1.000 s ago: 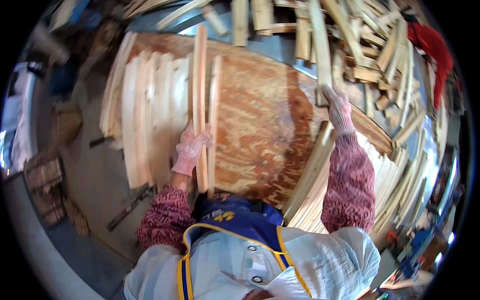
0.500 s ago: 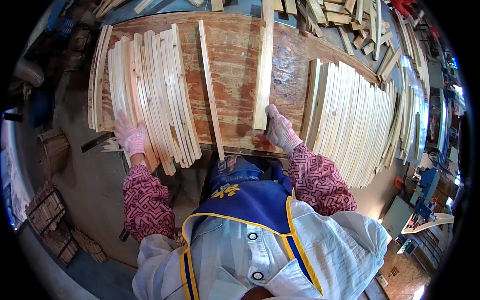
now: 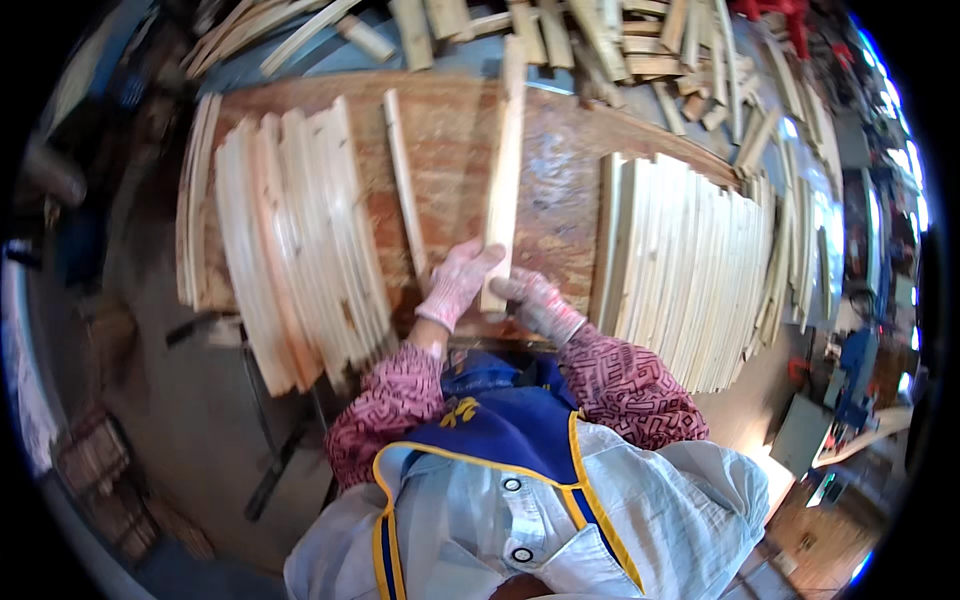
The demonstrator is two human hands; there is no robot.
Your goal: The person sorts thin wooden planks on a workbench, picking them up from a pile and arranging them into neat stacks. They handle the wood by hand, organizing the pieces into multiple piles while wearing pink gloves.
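A pale wooden board [image 3: 506, 150] points away from me over the middle of the worn plywood tabletop [image 3: 560, 215]. Both hands are at its near end, in white-and-pink work gloves. My left hand [image 3: 460, 282] closes on its left side, thumb on the upper face. From the right, my right hand [image 3: 542, 304] grips the same end; its underside fingers are hidden. A single thin strip [image 3: 402, 180] lies just left of the board, close to my left hand.
Rows of wooden strips lie at the left [image 3: 300, 230] and right [image 3: 680, 270] of the tabletop. Beyond its far edge is a heap of loose wood pieces [image 3: 655, 65]. A green-grey machine box [image 3: 800, 435] stands at the lower right.
My left hand has left the left row of strips and come right to the board. The board's near end has shifted left and toward me, my right hand staying with it.
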